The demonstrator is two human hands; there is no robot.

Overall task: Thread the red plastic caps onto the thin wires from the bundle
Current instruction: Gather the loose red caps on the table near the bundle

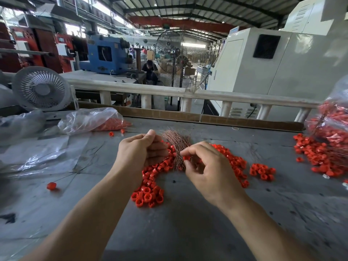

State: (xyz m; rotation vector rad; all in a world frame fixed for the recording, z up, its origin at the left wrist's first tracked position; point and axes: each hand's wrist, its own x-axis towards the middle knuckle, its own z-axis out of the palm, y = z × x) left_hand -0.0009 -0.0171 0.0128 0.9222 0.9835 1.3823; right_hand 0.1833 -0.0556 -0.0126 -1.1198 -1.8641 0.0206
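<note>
A bundle of thin copper-coloured wires (176,143) stands fanned out at the middle of the grey table, over a spread of loose red plastic caps (148,194). My left hand (143,149) has its fingers curled round the left side of the bundle. My right hand (205,166) pinches with thumb and forefinger at the wires' right side, where a red cap (186,157) shows between the fingertips. More red caps (261,171) lie to the right of that hand. One cap on a wire (51,185) lies apart at the left.
A clear bag of red caps (105,120) lies at the back left beside crumpled plastic sheets (33,159) and a white fan (40,88). Another bag with capped wires (333,129) and a heap of caps sit at the right edge. A white rail (169,93) borders the table's far side.
</note>
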